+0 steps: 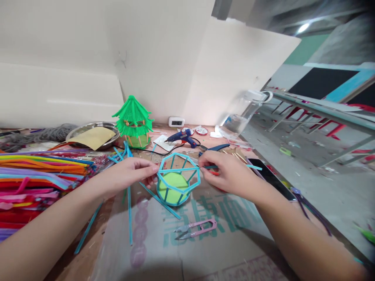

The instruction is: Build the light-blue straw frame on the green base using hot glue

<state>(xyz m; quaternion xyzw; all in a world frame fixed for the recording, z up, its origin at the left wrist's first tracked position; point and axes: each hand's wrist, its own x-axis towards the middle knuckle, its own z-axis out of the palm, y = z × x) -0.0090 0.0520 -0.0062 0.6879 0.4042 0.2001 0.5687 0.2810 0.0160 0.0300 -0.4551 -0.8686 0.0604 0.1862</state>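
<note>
The left hand [140,171] pinches the left corner of a blue frame [172,186] between thumb and forefinger, the other fingers curled beneath. The right hand [224,169] has thumb and forefinger pressed together on a blue strip [179,170] at the frame's right corner. The one strip spans the frame's top, its long axis running left to right and nearly level; a tail sticks out beyond the right hand (seemingly the same piece, though the fingers hide the join). The frame sits between the hands, upright, its many-sided ring facing up and one yellow-green base [175,189] at the bottom.

Nearer the wearer, one pair of pink snips [200,224] lies on cardboard [234,253], blades pointing left. At least three loose blue strips [130,214] lie around the left forearm and the frame.

Farther out stand one green tiered model [133,121] and one small clock [176,121], with one blue glue gun [181,136], nozzle leftward, near them. One phone [271,179] lies beyond the right wrist; bundled coloured stems [35,168], too many to count, fill the left.
</note>
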